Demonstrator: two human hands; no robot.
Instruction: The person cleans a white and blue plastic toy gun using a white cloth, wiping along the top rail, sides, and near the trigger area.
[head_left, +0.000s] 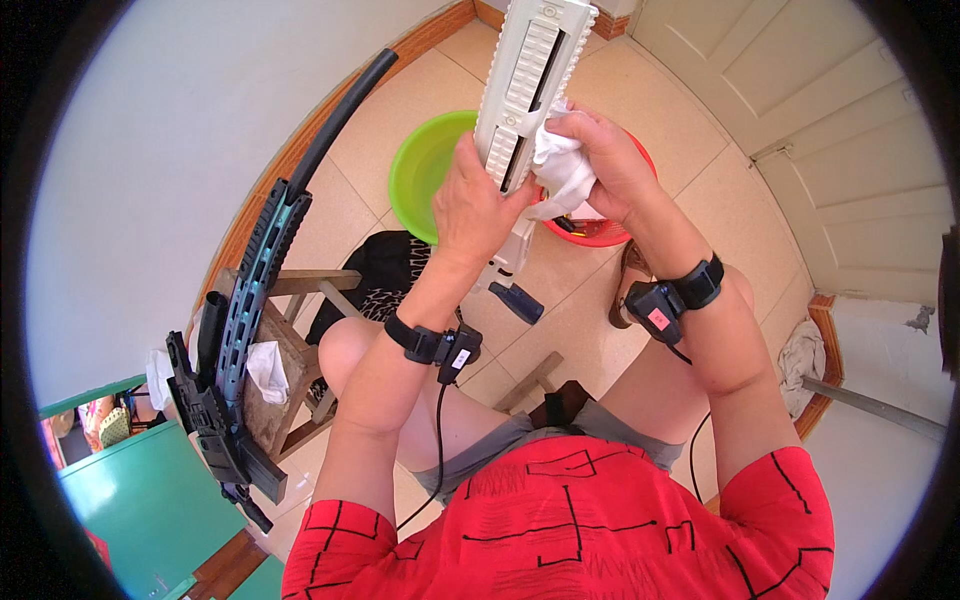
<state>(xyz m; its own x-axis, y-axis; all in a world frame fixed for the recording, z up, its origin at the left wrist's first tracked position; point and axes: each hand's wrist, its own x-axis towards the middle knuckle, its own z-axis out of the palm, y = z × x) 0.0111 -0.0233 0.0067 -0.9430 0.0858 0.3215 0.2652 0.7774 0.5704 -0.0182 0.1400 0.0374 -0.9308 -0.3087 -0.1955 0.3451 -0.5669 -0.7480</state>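
Note:
My left hand (480, 206) grips the lower part of a white toy-like gun body (529, 82) with ribbed rails, held up in front of me. A dark blue grip (516, 301) shows below it. My right hand (611, 161) holds a crumpled white cloth (561, 169) against the gun's right side. Behind the left hand is a green plastic basin (416, 169); behind the right is a red plastic basket (596, 238) with small items inside, partly hidden.
A black and blue long gun (251, 300) leans on a wooden stool (289, 360) at the left, beside another white cloth (268, 371). Black patterned fabric (382, 274) lies behind the stool. A green cabinet (154, 502) stands at lower left, a door (847, 150) at right.

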